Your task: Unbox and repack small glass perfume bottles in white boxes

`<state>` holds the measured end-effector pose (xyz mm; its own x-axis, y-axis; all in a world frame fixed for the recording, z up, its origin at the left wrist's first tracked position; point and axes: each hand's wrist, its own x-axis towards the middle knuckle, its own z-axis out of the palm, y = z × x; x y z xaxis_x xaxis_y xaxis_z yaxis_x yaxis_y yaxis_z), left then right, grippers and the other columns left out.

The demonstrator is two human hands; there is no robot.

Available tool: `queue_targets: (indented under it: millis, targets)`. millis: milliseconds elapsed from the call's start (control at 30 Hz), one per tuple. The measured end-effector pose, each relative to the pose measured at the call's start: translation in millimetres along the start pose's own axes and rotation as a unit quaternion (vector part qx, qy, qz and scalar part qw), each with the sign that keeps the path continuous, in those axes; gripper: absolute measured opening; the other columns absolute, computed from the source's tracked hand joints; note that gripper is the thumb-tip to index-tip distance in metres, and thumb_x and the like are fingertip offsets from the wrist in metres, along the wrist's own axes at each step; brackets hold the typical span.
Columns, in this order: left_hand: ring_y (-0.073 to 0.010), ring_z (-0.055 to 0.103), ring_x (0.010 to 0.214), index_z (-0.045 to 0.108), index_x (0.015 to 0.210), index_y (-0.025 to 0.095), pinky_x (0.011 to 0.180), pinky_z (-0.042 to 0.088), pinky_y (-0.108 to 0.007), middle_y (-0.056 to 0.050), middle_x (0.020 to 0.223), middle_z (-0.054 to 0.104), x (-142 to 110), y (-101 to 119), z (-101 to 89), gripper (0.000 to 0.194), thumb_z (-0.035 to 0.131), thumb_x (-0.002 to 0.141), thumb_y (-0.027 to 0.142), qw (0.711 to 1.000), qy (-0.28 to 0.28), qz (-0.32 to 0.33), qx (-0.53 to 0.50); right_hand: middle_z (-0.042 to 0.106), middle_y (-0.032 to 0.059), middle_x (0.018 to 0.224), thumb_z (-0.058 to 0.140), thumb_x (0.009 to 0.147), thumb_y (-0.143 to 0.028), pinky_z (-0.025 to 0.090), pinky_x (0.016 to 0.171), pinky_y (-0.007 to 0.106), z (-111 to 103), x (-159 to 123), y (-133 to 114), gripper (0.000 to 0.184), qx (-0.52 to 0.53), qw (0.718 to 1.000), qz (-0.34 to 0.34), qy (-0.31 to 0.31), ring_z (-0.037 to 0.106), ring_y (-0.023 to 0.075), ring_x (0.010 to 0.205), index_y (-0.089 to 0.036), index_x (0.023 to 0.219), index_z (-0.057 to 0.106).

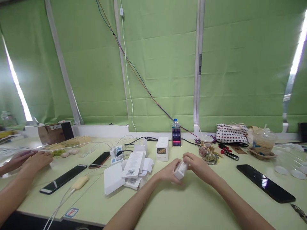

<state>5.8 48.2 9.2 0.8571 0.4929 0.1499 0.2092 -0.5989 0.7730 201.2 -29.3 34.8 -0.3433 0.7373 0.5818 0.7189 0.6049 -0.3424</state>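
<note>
Between my two hands is a small white box (180, 171), tilted a little above the table. My left hand (169, 172) wraps round its left side, thumb below and fingers behind. At its upper right end, the fingers of my right hand (193, 163) are pressed against the box. A taller white box with a picture on its front (162, 150) stands upright just behind my left hand. Left of that lies a loose pile of flattened white cartons (134, 164), some with barcodes. What the small box contains is hidden.
A co-worker's hands (35, 159) rest at the far left. Phones (63, 179) and charging cables lie on that side, near a power strip (116, 155). A phone on a bottle (176, 135) stands behind. To the right are a drink cup (263, 140) and a black phone (265, 183).
</note>
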Motion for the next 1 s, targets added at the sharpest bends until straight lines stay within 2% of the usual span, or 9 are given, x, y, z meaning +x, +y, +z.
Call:
queue_targets:
  millis: [100, 200, 267, 367, 500, 600, 700, 800, 1000]
  targets:
    - [-0.0266, 0.05, 0.107, 0.042, 0.121, 0.019, 0.089, 0.041, -0.037, -0.008, 0.116, 0.051, -3, -2, -1.2, 0.083, 0.084, 0.051, 0.034, 0.996, 0.085, -0.005, 0.014, 0.063, 0.0078, 0.098, 0.043, 0.082, -0.01, 0.043, 0.077, 0.032, 0, -2, 3, 0.019, -0.026, 0.998, -0.034, 0.037, 0.054, 0.0224, 0.095, -0.023, 0.081, 0.057]
    - [-0.0289, 0.048, 0.109, 0.041, 0.12, 0.018, 0.091, 0.041, -0.038, -0.01, 0.118, 0.049, -6, -4, -3.1, 0.09, 0.087, 0.045, 0.038, 0.986, 0.154, -0.013, 0.056, 0.063, 0.0071, 0.1, 0.049, 0.074, -0.007, 0.038, 0.087, 0.038, -4, -4, 6, 0.019, 0.005, 0.999, -0.036, 0.004, 0.053, 0.0234, 0.099, -0.023, 0.077, 0.059]
    - [-0.0305, 0.047, 0.109, 0.044, 0.119, 0.019, 0.09, 0.04, -0.04, -0.011, 0.117, 0.049, -6, -4, -2.3, 0.092, 0.088, 0.04, 0.038, 0.975, 0.185, -0.021, 0.124, 0.064, 0.0041, 0.097, 0.054, 0.065, -0.006, 0.036, 0.09, 0.037, -2, -5, 8, 0.021, 0.14, 0.989, 0.04, -0.028, 0.055, 0.0219, 0.095, -0.023, 0.074, 0.062]
    - [-0.0342, 0.043, 0.113, 0.042, 0.122, 0.021, 0.09, 0.039, -0.044, -0.012, 0.122, 0.047, -4, -1, 0.7, 0.089, 0.086, 0.046, 0.032, 0.935, 0.213, -0.054, 0.279, 0.066, 0.0015, 0.079, 0.057, 0.064, -0.014, 0.043, 0.082, 0.035, 16, -3, 11, 0.011, 0.367, 0.907, 0.208, -0.012, 0.058, 0.0198, 0.08, -0.021, 0.07, 0.064]
    - [-0.0333, 0.036, 0.124, 0.04, 0.126, 0.025, 0.102, 0.024, -0.052, -0.013, 0.132, 0.044, 4, 11, 1.2, 0.054, 0.062, 0.077, 0.017, 0.854, 0.193, -0.043, 0.482, 0.065, 0.0032, 0.068, 0.055, 0.075, -0.034, 0.049, 0.065, 0.031, 55, -2, 14, 0.019, 0.471, 0.83, 0.298, 0.022, 0.062, 0.0171, 0.065, -0.017, 0.08, 0.063]
    - [-0.0295, 0.037, 0.124, 0.042, 0.125, 0.026, 0.105, 0.021, -0.05, -0.012, 0.131, 0.046, 10, 19, -1.2, 0.043, 0.043, 0.086, 0.009, 0.822, 0.158, -0.02, 0.546, 0.065, 0.0018, 0.067, 0.063, 0.072, -0.034, 0.048, 0.06, 0.025, 69, -6, 17, 0.018, 0.528, 0.783, 0.323, 0.05, 0.061, 0.0135, 0.06, -0.017, 0.079, 0.062]
    - [-0.0305, 0.038, 0.123, 0.041, 0.127, 0.024, 0.101, 0.026, -0.05, -0.014, 0.129, 0.047, 13, 22, -2.5, 0.045, 0.043, 0.085, 0.007, 0.816, 0.152, -0.032, 0.557, 0.067, 0.0027, 0.073, 0.067, 0.07, -0.035, 0.048, 0.063, 0.024, 66, -10, 21, 0.021, 0.567, 0.753, 0.324, 0.074, 0.062, 0.014, 0.066, -0.017, 0.079, 0.064]
    - [-0.0312, 0.04, 0.121, 0.039, 0.127, 0.024, 0.098, 0.029, -0.049, -0.014, 0.125, 0.049, 13, 21, -1.1, 0.051, 0.052, 0.08, 0.009, 0.821, 0.153, -0.041, 0.548, 0.071, 0.0071, 0.084, 0.066, 0.073, -0.042, 0.05, 0.074, 0.03, 60, -10, 20, 0.03, 0.593, 0.735, 0.318, 0.083, 0.065, 0.0192, 0.081, -0.016, 0.088, 0.066]
    - [-0.0345, 0.04, 0.115, 0.036, 0.128, 0.022, 0.09, 0.033, -0.048, -0.015, 0.123, 0.047, 10, 15, 8.1, 0.072, 0.066, 0.064, 0.011, 0.824, 0.138, -0.091, 0.541, 0.072, 0.0074, 0.095, 0.074, 0.066, -0.04, 0.049, 0.08, 0.033, 58, -7, 15, 0.038, 0.589, 0.74, 0.314, 0.082, 0.066, 0.022, 0.087, -0.017, 0.095, 0.066]
